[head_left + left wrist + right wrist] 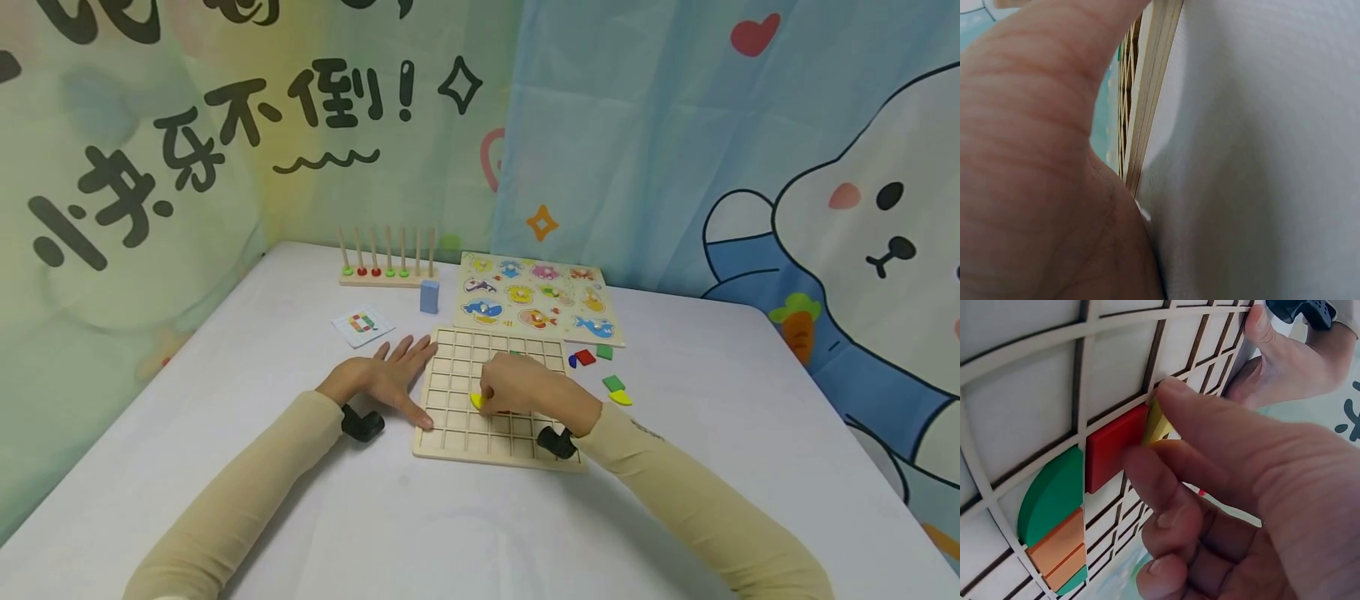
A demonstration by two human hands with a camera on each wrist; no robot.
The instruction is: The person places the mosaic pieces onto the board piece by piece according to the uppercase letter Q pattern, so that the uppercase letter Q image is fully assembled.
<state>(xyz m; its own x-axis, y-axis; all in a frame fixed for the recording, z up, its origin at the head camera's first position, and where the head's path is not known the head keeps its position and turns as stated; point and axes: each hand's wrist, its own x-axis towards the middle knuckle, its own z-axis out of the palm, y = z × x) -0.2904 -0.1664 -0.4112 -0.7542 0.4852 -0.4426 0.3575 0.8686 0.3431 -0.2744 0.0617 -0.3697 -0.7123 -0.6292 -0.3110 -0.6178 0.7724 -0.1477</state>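
Observation:
A wooden grid board (487, 460) lies on the table. My left hand (393, 383) rests at its left edge, fingers spread, the thumb on the rim. Over the middle of the grid, my right hand (521, 385) pinches a yellow quarter-round piece (476, 401) between thumb and fingers. The right wrist view shows this yellow piece (1157, 422) tilted beside a red square (1113, 447) in the grid. A green quarter-round piece (1054, 494) and orange pieces (1059, 536) sit in nearby cells. From above, my right hand hides most of these.
Right of the board lie loose pieces: a blue one (573, 361), a red one (585, 357), green ones (613, 383) and a yellow one (620, 397). Behind stand a pattern card (362, 325), a blue block (429, 297), a peg rack (390, 280) and an animal puzzle (536, 296).

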